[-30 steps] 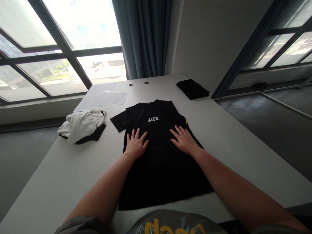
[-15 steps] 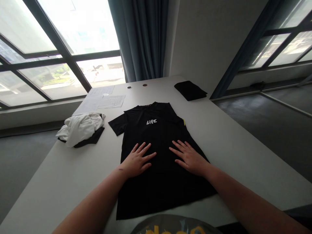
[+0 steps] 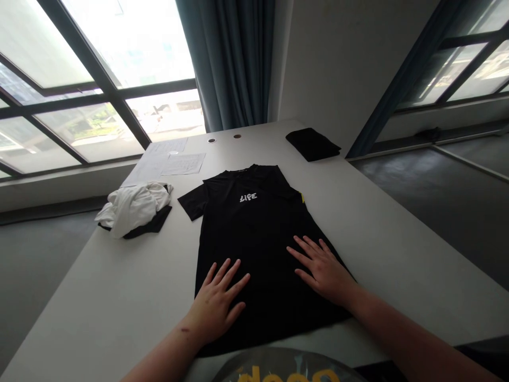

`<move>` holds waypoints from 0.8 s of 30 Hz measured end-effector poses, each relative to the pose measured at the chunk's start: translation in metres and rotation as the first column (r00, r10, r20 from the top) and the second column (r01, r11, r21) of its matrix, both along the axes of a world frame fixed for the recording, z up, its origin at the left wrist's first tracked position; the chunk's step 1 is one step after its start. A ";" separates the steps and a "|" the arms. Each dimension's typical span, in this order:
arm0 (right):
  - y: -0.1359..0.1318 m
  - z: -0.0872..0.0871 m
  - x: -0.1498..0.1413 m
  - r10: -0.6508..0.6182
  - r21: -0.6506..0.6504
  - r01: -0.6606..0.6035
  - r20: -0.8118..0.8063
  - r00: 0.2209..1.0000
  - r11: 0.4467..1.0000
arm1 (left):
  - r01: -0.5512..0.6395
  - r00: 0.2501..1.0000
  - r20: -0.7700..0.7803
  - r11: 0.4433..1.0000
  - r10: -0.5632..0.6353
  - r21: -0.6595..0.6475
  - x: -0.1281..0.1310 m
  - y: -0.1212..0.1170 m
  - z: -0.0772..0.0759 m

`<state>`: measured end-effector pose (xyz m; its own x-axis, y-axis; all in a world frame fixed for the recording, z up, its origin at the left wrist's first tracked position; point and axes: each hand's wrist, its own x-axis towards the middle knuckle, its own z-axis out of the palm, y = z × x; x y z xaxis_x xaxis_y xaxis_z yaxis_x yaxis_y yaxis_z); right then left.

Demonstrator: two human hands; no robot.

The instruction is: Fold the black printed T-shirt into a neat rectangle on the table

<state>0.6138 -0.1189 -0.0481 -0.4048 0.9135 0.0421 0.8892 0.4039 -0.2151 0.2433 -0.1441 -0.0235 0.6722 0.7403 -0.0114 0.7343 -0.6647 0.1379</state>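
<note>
A black T-shirt with a small white print on its chest lies spread flat, its collar away from me and its hem close to me. Its left sleeve sticks out to the side, while a bit of yellow shows at the right edge. My left hand rests on the shirt's lower left part, fingers spread. On the right side of the shirt, somewhat farther from the hem, my right hand lies flat with fingers apart. Neither hand grasps anything.
The white table carries a crumpled white and black garment at left. Paper sheets lie at the far left, and a folded black cloth at the far right. A rounded transparent object with yellow lettering is at the bottom edge.
My left hand has slid toward the hem, nearer to me. My right hand has shifted a little to the right and toward me. Both stay spread on the shirt.
</note>
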 end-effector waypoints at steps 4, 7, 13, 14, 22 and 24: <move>-0.007 -0.003 0.002 -0.036 0.025 0.036 0.021 0.999 0.999 | -0.037 0.999 0.004 0.998 0.037 0.045 -0.007 -0.012 -0.003; -0.013 -0.006 0.004 -0.033 0.027 0.032 0.030 0.999 0.999 | -0.026 1.000 -0.007 0.998 0.027 0.064 -0.010 -0.023 -0.004; 0.001 0.004 0.007 -0.001 -0.016 0.002 0.010 1.000 1.000 | -0.227 0.964 0.158 0.972 0.214 0.064 -0.027 -0.002 -0.007; 0.009 0.010 0.003 0.002 -0.015 -0.002 0.002 1.000 1.000 | -0.327 0.927 0.216 0.942 0.305 0.075 -0.033 0.013 -0.009; 0.091 0.044 -0.095 0.123 -0.147 -0.121 0.002 0.992 0.982 | -0.753 0.642 0.339 0.649 0.688 0.110 -0.072 0.167 -0.027; 0.112 0.043 -0.128 0.129 -0.200 -0.128 -0.007 0.992 0.971 | -0.785 0.610 0.286 0.611 0.739 0.099 -0.073 0.194 -0.027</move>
<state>0.4856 -0.0066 -0.0049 -0.5190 0.8435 -0.1387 0.8340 0.4641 -0.2982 0.1698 0.0497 -0.0507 -0.1699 0.9521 0.2544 0.9562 0.0969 0.2761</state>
